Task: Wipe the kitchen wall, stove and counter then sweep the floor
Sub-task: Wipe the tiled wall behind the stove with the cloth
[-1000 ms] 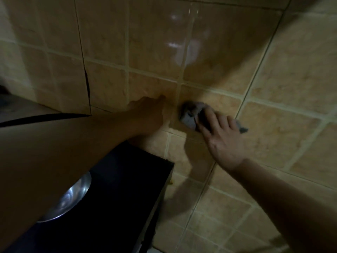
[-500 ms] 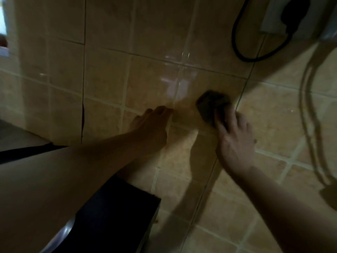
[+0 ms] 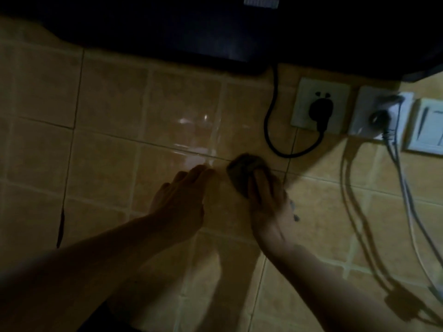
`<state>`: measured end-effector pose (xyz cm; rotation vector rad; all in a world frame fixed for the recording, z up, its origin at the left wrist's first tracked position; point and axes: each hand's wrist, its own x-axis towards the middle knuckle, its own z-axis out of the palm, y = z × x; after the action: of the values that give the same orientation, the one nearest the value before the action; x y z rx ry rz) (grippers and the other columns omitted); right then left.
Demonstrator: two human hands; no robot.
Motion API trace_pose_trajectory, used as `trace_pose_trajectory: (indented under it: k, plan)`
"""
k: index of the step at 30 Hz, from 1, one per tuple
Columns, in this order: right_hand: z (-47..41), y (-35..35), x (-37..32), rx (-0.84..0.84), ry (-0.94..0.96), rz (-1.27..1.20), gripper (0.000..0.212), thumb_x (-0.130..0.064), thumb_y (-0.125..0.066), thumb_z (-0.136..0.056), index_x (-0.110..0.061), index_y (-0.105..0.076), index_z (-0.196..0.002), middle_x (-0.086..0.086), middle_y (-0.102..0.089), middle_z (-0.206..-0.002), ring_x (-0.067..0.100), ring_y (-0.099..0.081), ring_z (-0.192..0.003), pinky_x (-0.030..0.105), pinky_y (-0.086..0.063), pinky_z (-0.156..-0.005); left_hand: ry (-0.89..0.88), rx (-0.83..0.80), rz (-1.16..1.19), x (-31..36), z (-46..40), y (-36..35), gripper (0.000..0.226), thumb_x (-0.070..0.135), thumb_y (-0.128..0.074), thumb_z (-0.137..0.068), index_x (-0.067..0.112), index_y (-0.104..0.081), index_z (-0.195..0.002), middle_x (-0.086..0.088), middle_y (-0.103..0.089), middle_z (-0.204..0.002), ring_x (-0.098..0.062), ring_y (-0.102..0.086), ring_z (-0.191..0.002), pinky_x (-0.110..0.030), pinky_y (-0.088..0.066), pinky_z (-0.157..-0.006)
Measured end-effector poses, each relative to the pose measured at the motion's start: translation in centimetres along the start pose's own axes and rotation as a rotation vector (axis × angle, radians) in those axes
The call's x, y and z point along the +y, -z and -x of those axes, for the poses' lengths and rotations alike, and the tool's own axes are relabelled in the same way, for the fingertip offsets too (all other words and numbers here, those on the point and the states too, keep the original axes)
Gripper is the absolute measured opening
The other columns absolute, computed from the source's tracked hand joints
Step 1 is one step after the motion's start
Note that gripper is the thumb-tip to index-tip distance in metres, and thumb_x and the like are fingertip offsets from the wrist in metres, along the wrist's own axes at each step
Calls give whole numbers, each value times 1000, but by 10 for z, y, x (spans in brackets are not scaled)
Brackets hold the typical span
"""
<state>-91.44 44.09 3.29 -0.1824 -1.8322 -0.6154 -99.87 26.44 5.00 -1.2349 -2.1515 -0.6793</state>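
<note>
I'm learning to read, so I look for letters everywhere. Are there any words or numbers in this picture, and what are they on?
No words or numbers here are clear enough to read.
Small pale label on the dark hood at the top: too blurred to read.
Sockets and light switch on the tiled wall: no writing shows.
Cloth under the right hand: no writing shows.

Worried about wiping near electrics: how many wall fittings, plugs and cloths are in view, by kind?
Wall sockets: 2
Plugs in them: 2
Wall switch: 1
Cloth, pressed to the tiles by the right hand: 1
Total: 6
</note>
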Motion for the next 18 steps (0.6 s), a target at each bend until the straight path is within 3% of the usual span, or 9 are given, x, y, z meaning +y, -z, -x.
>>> trace_pose_trajectory:
  k: [3, 5, 7, 9, 11, 13, 16, 18]
  plan:
    - [-9, -3, -2, -5, 102, 42, 38, -10, -44, -86, 0, -65, -116, 18, -56, -127, 35, -46, -111, 42, -52, -76, -6, 47, -25, 2, -9, -1, 77, 14, -56, -86, 26, -11, -148, 10, -10, -154, -19, -24, -134, -37, -40, -97]
    - [-4, 5, 12, -23, 74, 33, 39, -8, -45, -86, 0, -62, -120, 19, -54, -130, 34, -47, -110, 41, -53, -75, 8, 108, 18, 7, -13, -3, 76, 12, -58, -83, 28, -18, -145, 11, -12, -152, -20, -27, -132, -38, -44, -92]
    - [12, 20, 39, -56, -16, 143, 45, -10, -40, -86, 0, -56, -126, 20, -44, -134, 33, -41, -110, 40, -51, -79, 16, 149, 33, 17, -15, -6, 77, 10, -60, -80, 28, -22, -144, 12, -11, -152, -20, -28, -131, -36, -45, -87]
    - [29, 35, 70, -50, -110, 285, 49, -8, -54, -80, 3, -54, -127, 23, -37, -135, 36, -36, -110, 42, -42, -88, -10, 170, 39, 25, -16, -11, 80, 7, -62, -78, 28, -23, -145, 13, -11, -153, -19, -29, -130, -34, -46, -85]
    - [38, 45, 86, -67, -356, 336, 63, -4, -73, -69, 5, -52, -128, 22, -34, -135, 39, -35, -106, 44, -40, -88, -76, 167, 34, 37, -16, -18, 82, 5, -60, -76, 28, -23, -145, 13, -10, -154, -18, -28, -131, -35, -46, -87]
    - [38, 40, 83, -39, -445, 338, 63, 0, -70, -69, 7, -51, -128, 24, -33, -137, 40, -35, -111, 46, -34, -93, -124, 153, 17, 47, -16, -26, 82, 4, -60, -77, 29, -22, -146, 11, -12, -154, -18, -29, -131, -36, -46, -90]
    - [26, 29, 60, -119, -232, 318, 56, -5, -48, -82, 7, -42, -136, 30, -32, -144, 42, -30, -129, 45, -24, -106, -156, 168, 32, 56, -14, -34, 82, 1, -62, -75, 26, -25, -145, 6, -21, -153, -23, -34, -131, -40, -48, -87]
    - [26, 32, 66, -141, -168, 291, 59, -13, -50, -83, 2, -39, -140, 26, -31, -146, 39, -31, -129, 46, -34, -106, -158, 169, 26, 64, -14, -38, 84, 2, -61, -77, 26, -23, -148, 6, -18, -154, -23, -30, -134, -38, -45, -87]
